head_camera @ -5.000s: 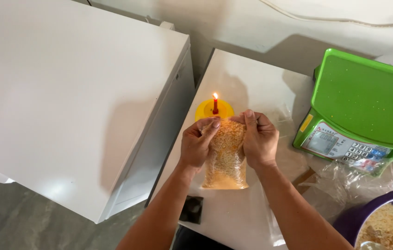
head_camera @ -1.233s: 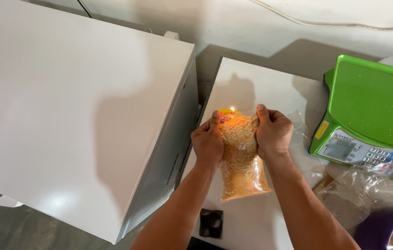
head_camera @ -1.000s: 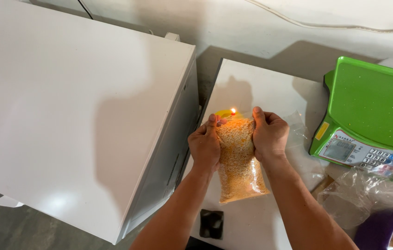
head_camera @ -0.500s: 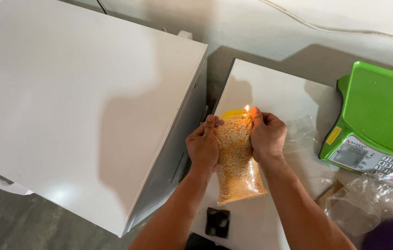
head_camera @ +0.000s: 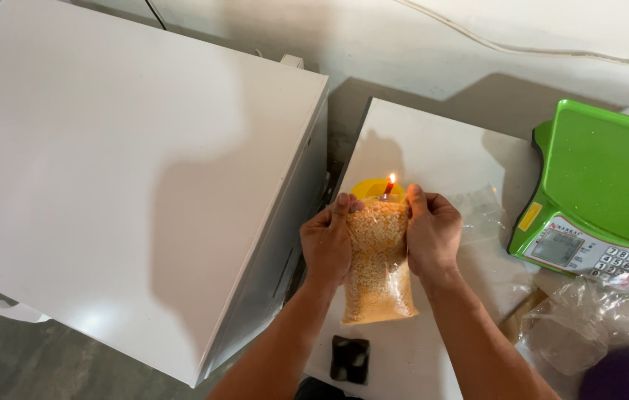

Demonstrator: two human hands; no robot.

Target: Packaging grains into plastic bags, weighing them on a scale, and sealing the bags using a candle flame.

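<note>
Both hands, left (head_camera: 327,244) and right (head_camera: 433,235), clenched on clear bag of yellow crumbs (head_camera: 378,267), held upright over table's far left edge; bag top now nearer candle flame (head_camera: 390,179) than a second ago, likely sealing.

clear plastic bag (head_camera: 378,267) of yellow-orange crumbs, hanging upright, top beside lit candle (head_camera: 388,187)

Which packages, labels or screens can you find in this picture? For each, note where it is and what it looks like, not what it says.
Clear plastic bag of golden crumbs: centre, held upright between left hand and right hand.
Grey screen: rectangular, on the green scale at right.
Yellow label: small strip left of that screen.
Empty clear bags: crumpled, lower right.
</note>
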